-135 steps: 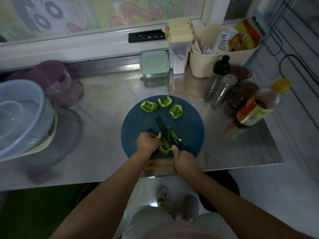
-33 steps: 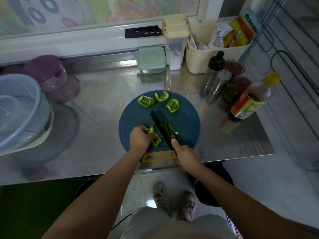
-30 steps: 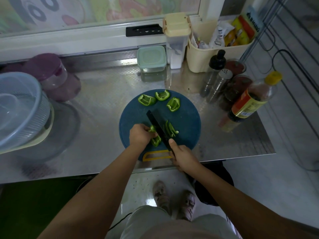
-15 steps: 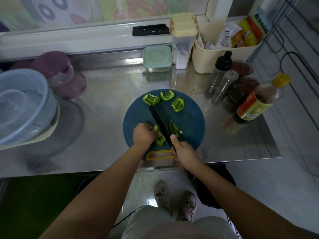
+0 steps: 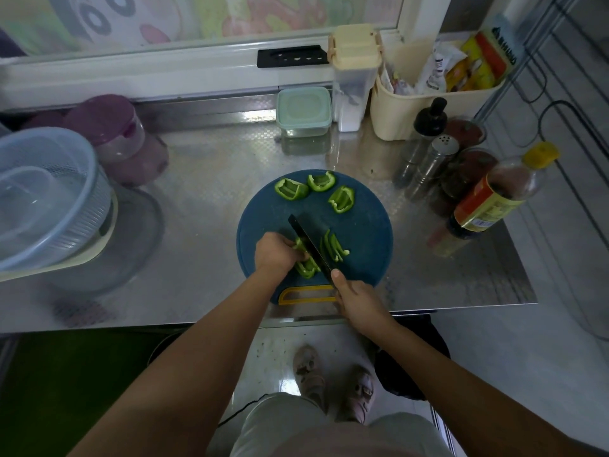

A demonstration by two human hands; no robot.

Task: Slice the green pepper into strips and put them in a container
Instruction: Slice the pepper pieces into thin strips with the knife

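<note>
1. The left hand (image 5: pixel 278 253) is curled over a pepper piece (image 5: pixel 306 268) and holds it down on the near part of the round blue cutting board (image 5: pixel 369 239).
2. The right hand (image 5: pixel 357 301) is closed around the handle of the black knife (image 5: pixel 308 244) at the near rim of the board, with one finger laid forward along the top. The blade lies across the held piece.
3. The cut strips (image 5: pixel 333 249) lie on the board just right of the blade. Three uncut pieces (image 5: pixel 291 189) wait at the far rim of the board.
4. Risk: the left fingers are just beside the blade, so a slip of the curved, smooth pepper could bring the edge onto them.
5. The near rim of the board reaches the edge of the shiny metal table (image 5: pixel 204 199). A hard push could slide the board off.
6. Right of the board, bottles (image 5: pixel 487 206) and a shaker (image 5: pixel 431 166) stand near, and a wide sweep of strips might knock them. The widest room is left of the board, before the stacked basins (image 5: pixel 43 199).
7. A lidded container (image 5: pixel 303 112) stands behind the board, apart from it. It probably needs opening before it can take the strips.
</note>
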